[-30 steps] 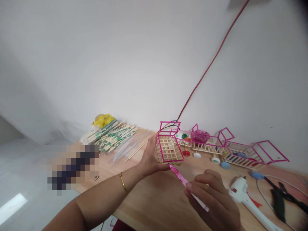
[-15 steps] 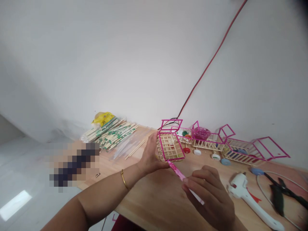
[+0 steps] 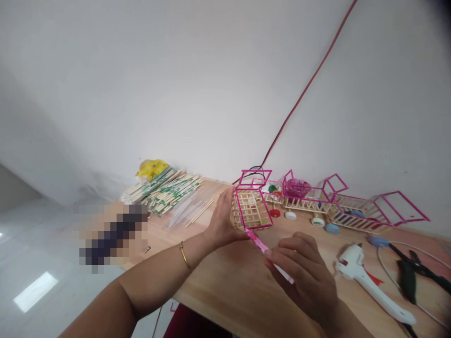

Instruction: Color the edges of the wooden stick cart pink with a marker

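My left hand (image 3: 223, 220) grips the left side of a small cart-shaped basket (image 3: 254, 211) built from thin wooden sticks. Its rim and upright handle frame are bright pink, while the slats are bare wood. Between the thumb and fingers of my right hand (image 3: 305, 272) is a slim pink-and-white marker pen (image 3: 259, 243). The pen's tip meets the near left corner of the pink rim, or lies very close to it; the contact is too small to make out. My left fingers are partly hidden behind the basket.
Several similar stick carts (image 3: 359, 218) with bottle-cap wheels stand along the wall. A white glue gun (image 3: 373, 286) and dark-handled pliers (image 3: 408, 277) lie at the right. Bundled chopsticks (image 3: 172, 192), clear glue sticks (image 3: 183, 209) and a yellow bag (image 3: 151, 169) are at the left.
The whole view has shifted slightly. The pen stays at the near left corner of the basket's rim, and both hands keep their hold.
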Tool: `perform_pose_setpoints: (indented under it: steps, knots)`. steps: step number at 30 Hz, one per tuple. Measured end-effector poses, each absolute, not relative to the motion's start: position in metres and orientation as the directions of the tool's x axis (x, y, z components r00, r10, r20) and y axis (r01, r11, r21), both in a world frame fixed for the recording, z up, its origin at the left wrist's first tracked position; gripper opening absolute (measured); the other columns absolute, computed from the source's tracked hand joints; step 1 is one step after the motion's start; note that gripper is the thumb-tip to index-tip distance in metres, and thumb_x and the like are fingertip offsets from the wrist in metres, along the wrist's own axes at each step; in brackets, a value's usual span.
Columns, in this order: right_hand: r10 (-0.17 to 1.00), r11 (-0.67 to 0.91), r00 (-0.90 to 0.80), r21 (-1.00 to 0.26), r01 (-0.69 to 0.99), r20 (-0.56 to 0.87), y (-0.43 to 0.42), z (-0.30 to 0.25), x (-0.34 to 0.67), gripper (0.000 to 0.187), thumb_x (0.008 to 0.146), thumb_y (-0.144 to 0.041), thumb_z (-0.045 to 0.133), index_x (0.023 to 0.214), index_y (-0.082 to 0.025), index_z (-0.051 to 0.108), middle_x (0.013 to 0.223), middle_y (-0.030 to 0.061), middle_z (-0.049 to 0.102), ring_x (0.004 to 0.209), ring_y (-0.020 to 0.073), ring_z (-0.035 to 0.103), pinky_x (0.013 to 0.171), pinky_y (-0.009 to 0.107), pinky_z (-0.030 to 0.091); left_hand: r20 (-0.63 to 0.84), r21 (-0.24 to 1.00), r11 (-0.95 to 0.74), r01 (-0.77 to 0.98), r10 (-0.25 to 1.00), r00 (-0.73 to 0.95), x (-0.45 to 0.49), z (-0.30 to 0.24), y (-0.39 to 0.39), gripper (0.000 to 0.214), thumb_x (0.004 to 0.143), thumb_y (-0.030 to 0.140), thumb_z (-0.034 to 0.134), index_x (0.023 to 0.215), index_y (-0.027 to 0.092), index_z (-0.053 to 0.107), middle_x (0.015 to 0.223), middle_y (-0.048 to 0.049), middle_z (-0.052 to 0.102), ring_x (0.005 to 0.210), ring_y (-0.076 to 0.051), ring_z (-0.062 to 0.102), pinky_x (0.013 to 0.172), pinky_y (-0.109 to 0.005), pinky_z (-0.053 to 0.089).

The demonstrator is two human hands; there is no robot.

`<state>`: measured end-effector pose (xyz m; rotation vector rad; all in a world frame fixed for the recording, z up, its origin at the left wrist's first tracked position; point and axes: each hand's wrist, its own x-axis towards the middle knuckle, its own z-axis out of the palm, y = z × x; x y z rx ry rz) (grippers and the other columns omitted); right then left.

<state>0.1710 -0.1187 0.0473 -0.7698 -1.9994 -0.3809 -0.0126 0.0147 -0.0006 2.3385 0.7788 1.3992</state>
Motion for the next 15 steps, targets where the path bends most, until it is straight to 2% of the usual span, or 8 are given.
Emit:
perform_pose_setpoints:
  steps: [7, 15]
  knots:
    - [0.388, 0.735, -0.291, -0.104, 0.670, 0.874, -0.1171, 0.0520, 0.1731, 0.023, 0.085, -0.005, 0.064, 0.105, -0.016, 0.063, 0.079, 0.0034, 0.067, 0.079, 0.0154, 0.059, 0.077, 0.034, 0.048, 0.766, 0.427, -0.846, 0.318, 0.526, 0.370, -0.0102, -0.0018, 0.0124, 0.129, 0.055, 0.065, 0.085, 0.154, 0.019, 0.015, 0.145, -0.0208, 0.043, 0.135, -0.040, 0.045, 0.113, -0.060, 0.040]
    - [0.405, 0.748, -0.337, -0.095, 0.657, 0.850, -0.1182, 0.0531, 0.1724, 0.020, 0.086, -0.006, 0.063, 0.103, -0.016, 0.061, 0.078, 0.0022, 0.067, 0.076, 0.0143, 0.060, 0.078, 0.035, 0.047, 0.772, 0.410, -0.853, 0.324, 0.514, 0.374, -0.0097, -0.0084, 0.0169, 0.133, 0.052, 0.067, 0.085, 0.155, 0.022, 0.013, 0.144, -0.0200, 0.044, 0.133, -0.040, 0.045, 0.112, -0.060, 0.040]
